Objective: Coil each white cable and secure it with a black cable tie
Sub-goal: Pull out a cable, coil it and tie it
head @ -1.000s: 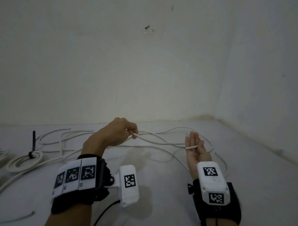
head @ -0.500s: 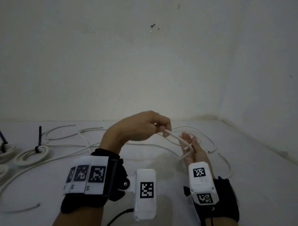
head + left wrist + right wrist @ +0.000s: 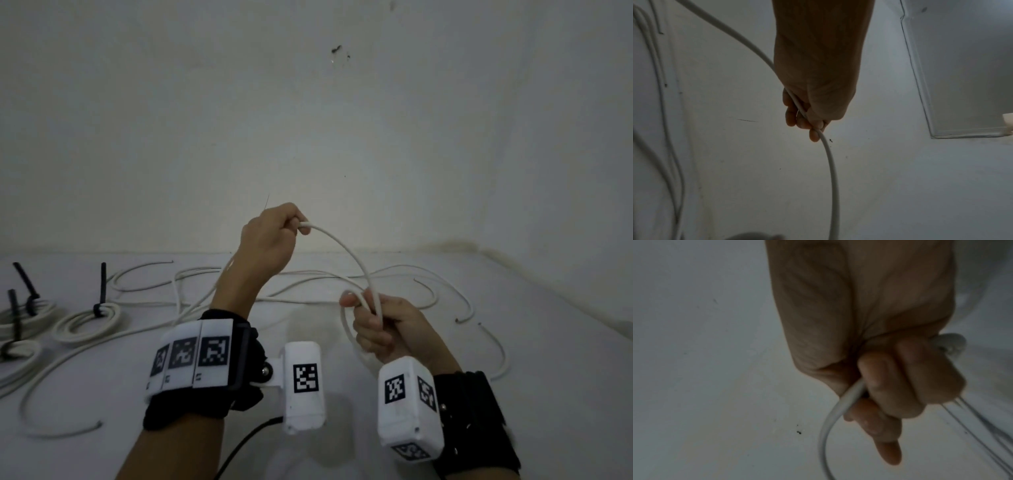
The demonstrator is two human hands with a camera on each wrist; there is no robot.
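Left hand raised, fingers pinching white cable, right hand fisted round its loop, wrist markers seemingly wordless.

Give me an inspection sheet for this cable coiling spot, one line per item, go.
Surface: white floor, dimly lit.
Job's things: held white cable arcs between both hands; one loop formed at the right hand. Three tied coils at left, each with a black cable tie.
Clutter: nothing seen.
Grippers: left hand raised, pinching the cable; right hand lower, fingers curled round the loop.
Cables: loose white cables sprawl uncoiled across the floor behind the hands.
Surroundings: white wall with a dark mark; room corner at right.
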